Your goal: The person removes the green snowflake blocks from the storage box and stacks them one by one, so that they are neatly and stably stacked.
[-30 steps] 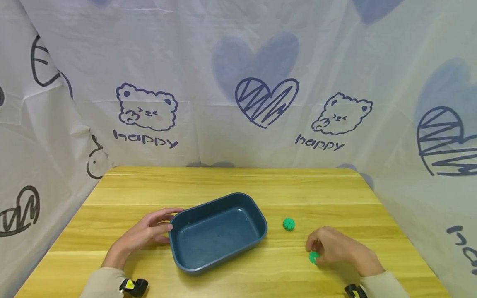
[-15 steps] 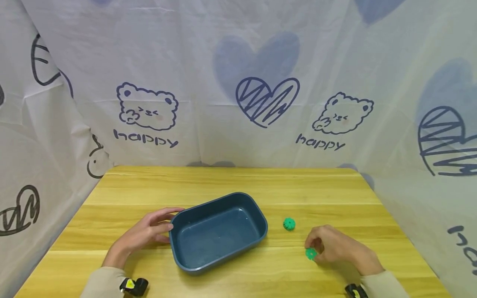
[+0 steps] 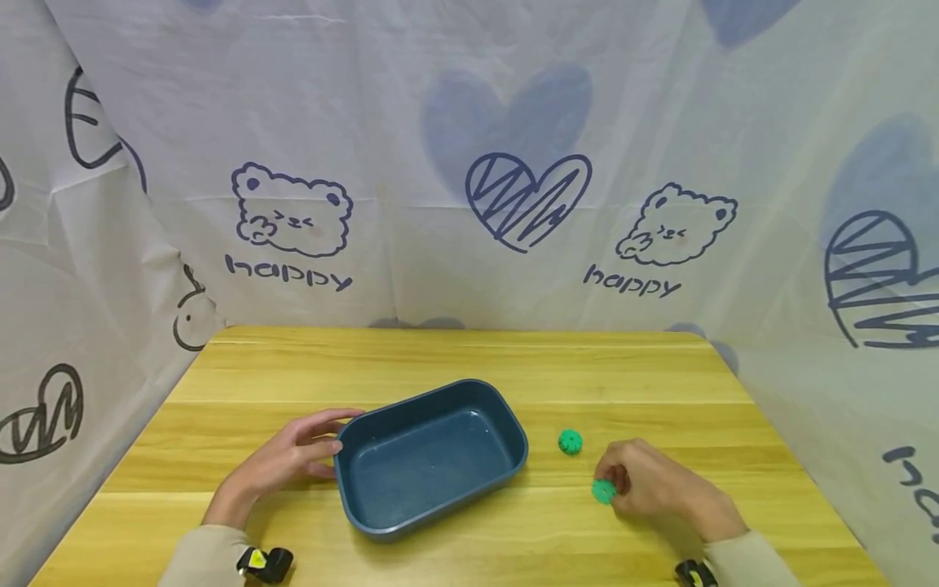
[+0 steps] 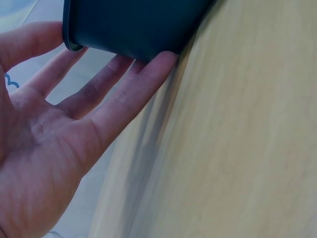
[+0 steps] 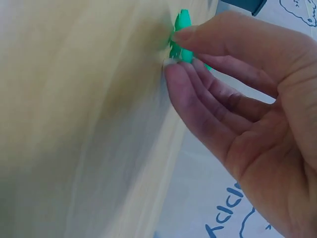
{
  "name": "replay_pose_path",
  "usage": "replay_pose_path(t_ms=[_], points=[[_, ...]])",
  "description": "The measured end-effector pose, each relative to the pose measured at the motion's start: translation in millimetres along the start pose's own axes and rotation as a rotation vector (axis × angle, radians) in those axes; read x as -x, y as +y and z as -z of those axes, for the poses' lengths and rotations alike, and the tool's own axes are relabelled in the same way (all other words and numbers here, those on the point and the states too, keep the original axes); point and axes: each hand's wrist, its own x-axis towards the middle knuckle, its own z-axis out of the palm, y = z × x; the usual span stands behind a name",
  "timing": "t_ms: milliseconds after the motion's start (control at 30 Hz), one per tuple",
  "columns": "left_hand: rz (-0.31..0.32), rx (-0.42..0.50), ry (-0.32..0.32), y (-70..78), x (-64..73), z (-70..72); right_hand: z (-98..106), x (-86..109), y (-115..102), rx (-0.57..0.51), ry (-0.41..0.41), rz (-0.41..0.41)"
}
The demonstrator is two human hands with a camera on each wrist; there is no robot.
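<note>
A dark blue rectangular box point(image 3: 433, 469) stands on the wooden table, set at a slant. At its left end is my left hand point(image 3: 289, 456); in the left wrist view, the fairly straight fingers point(image 4: 124, 94) touch the outer wall and the thumb meets the rim. To the right of the box, my right hand point(image 3: 653, 481) pinches a small green notched disc point(image 3: 604, 491) between thumb and fingertips, low at the tabletop. The right wrist view shows this green disc point(image 5: 185, 29) nearly edge-on, partly covered by the thumb. Another green notched piece point(image 3: 570, 442) lies just beyond, apart from the hand.
The wooden table point(image 3: 440, 359) reaches back to a white cloth point(image 3: 396, 122) printed with bears, hearts and the word "happy". More cloth hangs along both sides. Each wrist carries a black strap-on camera, such as the left one point(image 3: 267, 564).
My right hand has moved slightly left and away from me, shifting the pinched green disc toward the box. The left hand, the box and the other green piece stay put.
</note>
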Motion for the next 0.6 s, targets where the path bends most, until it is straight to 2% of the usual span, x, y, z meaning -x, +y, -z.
replay_pose_path(t_ms=[267,433,600], points=[[0.007,0.000,0.006,-0.1,0.1,0.1,11,-13.2,2,-0.017,0.075,-0.027],[0.011,0.000,0.008,0.8,0.5,0.0,18,-29.7,1,0.054,0.126,-0.030],[0.011,0.000,0.006,0.6,0.4,-0.2,21,-44.7,1,0.124,0.142,-0.033]])
